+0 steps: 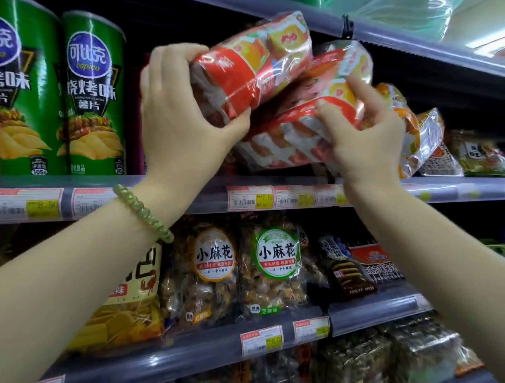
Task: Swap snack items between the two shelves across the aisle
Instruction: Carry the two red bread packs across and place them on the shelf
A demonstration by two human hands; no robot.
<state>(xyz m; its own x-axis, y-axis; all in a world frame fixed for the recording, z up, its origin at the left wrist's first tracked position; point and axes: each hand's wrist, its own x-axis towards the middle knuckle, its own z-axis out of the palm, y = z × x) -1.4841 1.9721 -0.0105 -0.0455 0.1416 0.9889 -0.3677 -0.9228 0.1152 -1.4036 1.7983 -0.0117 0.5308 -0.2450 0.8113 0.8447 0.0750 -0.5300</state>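
Note:
Both hands are raised to the upper shelf (469,188). My left hand (184,117), with a green bead bracelet on its wrist, grips the end of a red and orange snack pack (254,63) tilted up to the right. My right hand (365,139) is closed on a second red and orange snack pack (336,86) that leans against the first. Under both lies a third red and white pack (281,142), flat on the shelf. Whether the held packs rest on it or hang free I cannot tell.
Two green chip cans (90,96) stand on the same shelf at the left. Orange and yellow bags (416,137) lie at the right. The shelf below holds twisted-snack bags (213,266), cookies and price tags. Another shelf edge (434,45) runs close above.

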